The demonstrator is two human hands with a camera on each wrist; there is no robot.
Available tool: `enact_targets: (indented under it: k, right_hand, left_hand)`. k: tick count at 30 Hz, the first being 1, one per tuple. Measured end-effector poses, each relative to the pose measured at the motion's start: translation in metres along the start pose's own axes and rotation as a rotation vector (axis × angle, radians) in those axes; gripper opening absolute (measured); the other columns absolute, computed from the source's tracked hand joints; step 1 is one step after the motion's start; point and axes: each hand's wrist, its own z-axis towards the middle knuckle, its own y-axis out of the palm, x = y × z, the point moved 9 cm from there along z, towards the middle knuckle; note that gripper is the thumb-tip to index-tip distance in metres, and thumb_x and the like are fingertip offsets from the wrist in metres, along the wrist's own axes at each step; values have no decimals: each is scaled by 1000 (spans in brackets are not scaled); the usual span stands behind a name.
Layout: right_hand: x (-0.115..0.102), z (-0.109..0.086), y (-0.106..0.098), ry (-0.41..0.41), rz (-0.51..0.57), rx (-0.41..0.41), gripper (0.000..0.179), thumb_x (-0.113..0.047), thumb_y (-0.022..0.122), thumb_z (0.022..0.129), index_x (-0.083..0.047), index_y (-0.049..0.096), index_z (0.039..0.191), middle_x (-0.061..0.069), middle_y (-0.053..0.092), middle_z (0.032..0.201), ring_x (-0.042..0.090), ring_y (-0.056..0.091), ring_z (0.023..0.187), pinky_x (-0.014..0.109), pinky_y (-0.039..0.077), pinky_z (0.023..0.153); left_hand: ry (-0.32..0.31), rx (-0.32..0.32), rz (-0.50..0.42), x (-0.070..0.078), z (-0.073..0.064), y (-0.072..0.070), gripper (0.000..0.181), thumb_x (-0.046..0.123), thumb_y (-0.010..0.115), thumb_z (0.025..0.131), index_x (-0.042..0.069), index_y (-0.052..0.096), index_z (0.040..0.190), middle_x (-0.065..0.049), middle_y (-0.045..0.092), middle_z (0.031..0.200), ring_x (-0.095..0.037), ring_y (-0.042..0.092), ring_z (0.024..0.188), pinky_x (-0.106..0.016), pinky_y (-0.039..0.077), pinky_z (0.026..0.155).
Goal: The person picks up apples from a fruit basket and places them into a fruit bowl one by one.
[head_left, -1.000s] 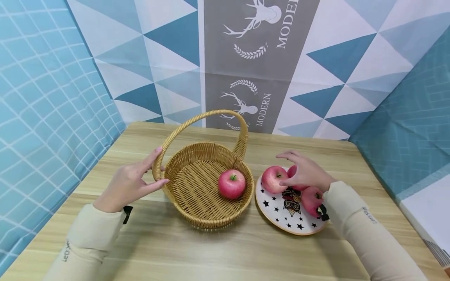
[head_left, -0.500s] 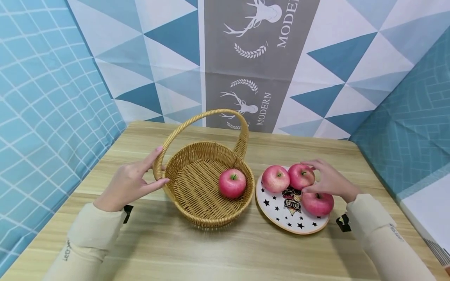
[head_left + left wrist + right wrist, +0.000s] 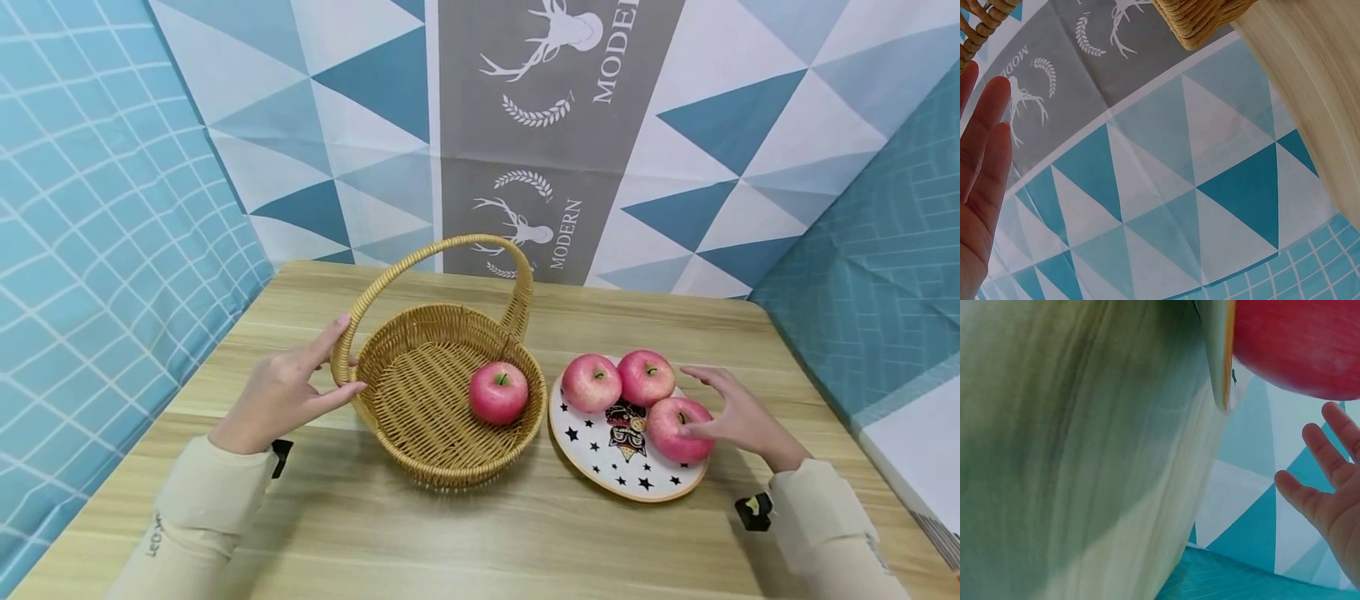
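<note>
At the near edge of the view, two pale sleeves, a left sleeve [image 3: 213, 485] and a right sleeve [image 3: 821, 510], reached in over the wood-grain table [image 3: 450, 550]. A small black piece [image 3: 753, 510] showed at the right wrist.

The right grip [image 3: 748, 421] was wide, fingers spread and nearly straight, holding nothing. The nearest apple [image 3: 666, 433] lay just left of its palm, between thumb and fingers: the thumb reached over the apple's right side, though whether it touched could not be told, and the right wrist view showed the fingertips just beside the red skin. That apple sat toward the right of a round white plate [image 3: 583, 451] printed with black stars and an animal face.

To the left, the left grip [image 3: 281, 392] was narrow about the left foot of the handle [image 3: 517, 321] of a wicker basket [image 3: 450, 475], its thumb on the near side and its index fingertip against the outside. One apple [image 3: 498, 393] rested inside, at the right.

Farther back on the plate, a paler apple [image 3: 592, 383] and a redder apple [image 3: 647, 378] sat close together, left of the right grip. Beyond the table hung a grey panel [image 3: 525, 137] with white deer heads, flanked by blue triangles.
</note>
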Motion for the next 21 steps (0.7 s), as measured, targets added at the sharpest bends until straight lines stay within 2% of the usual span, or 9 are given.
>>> enact_targets:
  k: [6,8,11,13,15,16,18,21]
  right_hand:
    - [8,-10,3,76,34,-12,87,-11,86,67,11,41,138,34,41,131,51,46,112,67,40,87]
    - [10,-12,6,104,44,-26,87,-11,86,68,10,40,140,34,41,133,52,49,113,60,45,89]
    - [10,-14,10,121,66,-35,87,-11,85,69,9,39,140,33,42,135,53,51,113,36,52,87]
    - [9,-16,11,110,76,-28,86,-9,86,69,10,40,139,33,43,134,53,52,112,22,49,81]
    - [8,-17,12,89,76,-13,85,-7,86,67,11,42,137,35,44,133,51,55,109,15,47,77]
    - [7,-18,13,78,69,-3,85,-7,87,66,11,43,136,35,46,131,47,58,107,15,47,76]
    - [7,-19,14,73,52,11,86,-7,88,64,11,44,135,35,51,127,28,63,104,16,48,74]
    - [8,-21,16,82,47,30,87,-8,90,62,9,45,135,34,57,120,-3,56,96,17,49,73]
  left_hand:
    - [-9,5,-8,0,-1,2,69,55,47,97,18,31,154,-2,65,70,5,25,45,-12,26,37]
    - [-7,10,0,-1,-2,2,69,55,47,97,20,30,154,-2,63,68,5,23,46,-13,24,37]
    - [-2,13,2,-1,-2,3,69,55,47,97,19,31,154,-2,63,68,4,24,48,-13,24,37]
    - [-1,10,-2,-1,-2,3,69,54,47,97,17,32,153,-1,64,69,3,24,49,-13,24,38]
    - [-1,4,-10,-1,-2,3,69,53,48,98,14,34,152,-2,67,72,4,26,48,-12,25,38]
    - [-2,3,-9,-1,-2,2,69,53,48,98,13,34,152,-2,66,71,3,25,48,-12,25,38]
    - [-4,0,-16,0,-2,2,68,53,48,98,12,36,151,-2,66,71,4,26,46,-11,26,37]
    - [-5,3,-21,0,-1,1,68,51,48,98,11,37,151,-4,67,72,3,30,44,-12,28,37]
